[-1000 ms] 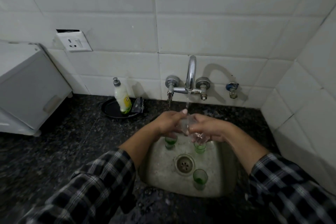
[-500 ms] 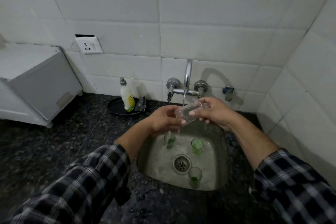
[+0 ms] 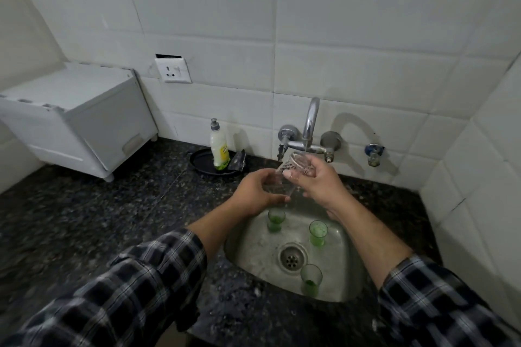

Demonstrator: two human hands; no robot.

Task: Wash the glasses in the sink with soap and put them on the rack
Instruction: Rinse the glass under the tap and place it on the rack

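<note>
A clear glass is tilted under the chrome tap, mouth toward the spout, above the back of the steel sink. My right hand grips its upper part and my left hand cups its base. Three small green-tinted glasses stand upright in the sink: one at the back left, one at the back right, one in front of the drain.
A dish soap bottle stands on a black tray left of the tap, beside a dark sponge. A white box-shaped rack sits on the dark granite counter at far left. White tiled walls close off the back and right.
Both hands lifted the clear glass from low over the sink up to the tap spout. The camera tilted upward, so more wall shows.
</note>
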